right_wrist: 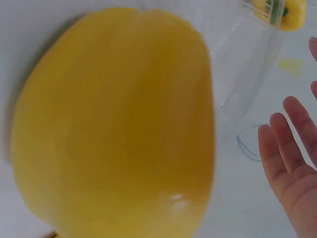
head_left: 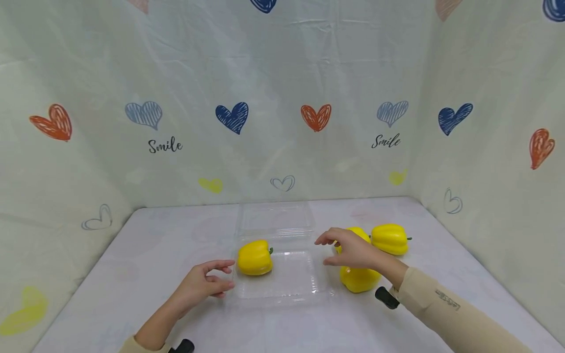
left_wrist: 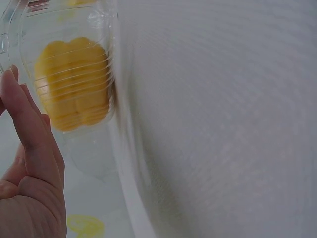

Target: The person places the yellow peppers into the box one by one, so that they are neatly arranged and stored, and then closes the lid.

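A yellow bell pepper (head_left: pixel 254 259) lies in the left part of a clear plastic clamshell box (head_left: pixel 291 284), its green stem pointing right. The box's lid (head_left: pixel 275 218) is folded back, away from me. Beside the box's left wall is my left hand (head_left: pixel 198 287), fingers loosely bent with nothing between them. In the left wrist view the pepper (left_wrist: pixel 74 84) shows through the ribbed wall. My right hand (head_left: pixel 353 251) hovers right of the box, holding nothing, its fingers spread. It partly covers two yellow peppers, the nearer one (head_left: pixel 359 280) looming large in the right wrist view.
Farther right on the white-covered table (head_left: pixel 167 245) lies another yellow pepper (head_left: pixel 390 239), stem to the right. A pale curtain (head_left: pixel 273 63) printed with hearts surrounds the table's back and sides. Dark wrist devices (head_left: pixel 387 297) sit at both cuffs.
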A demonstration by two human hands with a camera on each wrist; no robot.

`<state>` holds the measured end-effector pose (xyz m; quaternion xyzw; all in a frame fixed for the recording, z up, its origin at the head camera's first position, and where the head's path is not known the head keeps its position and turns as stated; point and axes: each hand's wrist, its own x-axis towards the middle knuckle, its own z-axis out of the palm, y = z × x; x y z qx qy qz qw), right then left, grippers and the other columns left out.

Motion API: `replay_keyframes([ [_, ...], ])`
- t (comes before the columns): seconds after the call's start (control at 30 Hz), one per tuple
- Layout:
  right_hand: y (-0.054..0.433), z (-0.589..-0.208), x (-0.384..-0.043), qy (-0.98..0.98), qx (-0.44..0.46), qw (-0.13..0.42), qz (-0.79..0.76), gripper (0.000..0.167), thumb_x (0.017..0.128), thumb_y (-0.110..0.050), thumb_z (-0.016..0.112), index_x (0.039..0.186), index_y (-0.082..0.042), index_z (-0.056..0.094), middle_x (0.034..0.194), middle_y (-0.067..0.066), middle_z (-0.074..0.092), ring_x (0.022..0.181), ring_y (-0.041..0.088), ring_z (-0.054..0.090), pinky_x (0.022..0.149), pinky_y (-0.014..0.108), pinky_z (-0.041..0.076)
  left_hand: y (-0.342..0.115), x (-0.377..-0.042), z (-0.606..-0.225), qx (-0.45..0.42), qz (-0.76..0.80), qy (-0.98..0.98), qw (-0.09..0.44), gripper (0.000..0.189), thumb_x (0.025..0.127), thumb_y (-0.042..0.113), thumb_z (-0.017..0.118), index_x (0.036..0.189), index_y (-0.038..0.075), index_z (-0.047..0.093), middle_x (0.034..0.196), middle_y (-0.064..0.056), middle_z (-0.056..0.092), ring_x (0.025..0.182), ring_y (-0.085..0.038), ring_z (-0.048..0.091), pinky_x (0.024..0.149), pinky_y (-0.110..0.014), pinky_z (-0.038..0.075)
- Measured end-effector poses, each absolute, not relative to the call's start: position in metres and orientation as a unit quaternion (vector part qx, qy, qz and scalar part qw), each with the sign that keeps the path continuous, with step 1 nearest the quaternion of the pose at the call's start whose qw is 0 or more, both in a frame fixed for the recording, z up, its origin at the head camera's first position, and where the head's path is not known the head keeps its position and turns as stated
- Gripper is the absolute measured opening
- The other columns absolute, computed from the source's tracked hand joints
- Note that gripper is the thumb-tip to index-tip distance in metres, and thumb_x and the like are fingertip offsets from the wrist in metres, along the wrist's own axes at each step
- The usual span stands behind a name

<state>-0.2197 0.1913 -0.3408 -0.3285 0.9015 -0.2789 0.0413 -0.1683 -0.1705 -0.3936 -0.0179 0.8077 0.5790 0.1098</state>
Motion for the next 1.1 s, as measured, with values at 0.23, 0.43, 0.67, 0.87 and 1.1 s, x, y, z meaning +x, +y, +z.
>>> replay_keyframes([
  [0.23,0.203,-0.346,-0.218,0.905,-0.321,0.032,-0.276,0.035,0.078,-0.014,0.076,0.111,-0.013,0.062,0.104,-0.004,0.059,0.100,0.028,0.053,0.088,0.045,0.046,-0.172,-0.169,-0.393,-0.013,0.584,0.805,0.109,0.055,0.074,0.012,0.079,0.124,0.003,0.058,0.106,-0.010,0.054,0.064,-0.020,0.059,0.065,-0.031,0.055],
  [0.43,0.212,-0.349,-0.216,0.909,-0.315,0.033,-0.271,0.034,0.079,-0.017,0.076,0.110,-0.014,0.063,0.104,-0.006,0.058,0.100,0.026,0.053,0.089,0.046,0.045,-0.173,-0.169,-0.394,-0.012,0.585,0.804,0.108,0.055,0.074,0.012,0.079,0.124,0.003,0.058,0.106,-0.009,0.054,0.064,-0.020,0.058,0.065,-0.031,0.055],
  [0.67,0.221,-0.352,-0.210,0.913,-0.306,0.029,-0.268,0.034,0.078,-0.016,0.076,0.110,-0.013,0.064,0.103,-0.007,0.058,0.099,0.024,0.053,0.087,0.044,0.046,-0.173,-0.169,-0.395,-0.011,0.583,0.805,0.108,0.055,0.074,0.013,0.079,0.124,0.003,0.058,0.107,-0.009,0.054,0.064,-0.020,0.058,0.065,-0.031,0.055],
  [0.87,0.230,-0.352,-0.207,0.919,-0.303,0.024,-0.251,0.037,0.075,-0.018,0.078,0.109,-0.010,0.064,0.106,0.003,0.061,0.100,0.024,0.053,0.088,0.045,0.044,-0.173,-0.168,-0.396,-0.014,0.585,0.804,0.107,0.056,0.073,0.013,0.079,0.124,0.003,0.058,0.108,-0.010,0.053,0.065,-0.021,0.059,0.065,-0.032,0.055],
  [1.1,0.240,-0.351,-0.204,0.918,-0.309,0.018,-0.250,0.037,0.075,-0.024,0.079,0.105,-0.009,0.064,0.107,-0.002,0.062,0.104,0.024,0.052,0.091,0.048,0.042,-0.172,-0.169,-0.398,-0.017,0.583,0.806,0.105,0.056,0.073,0.013,0.080,0.124,0.004,0.059,0.108,-0.010,0.054,0.065,-0.021,0.060,0.065,-0.032,0.056],
])
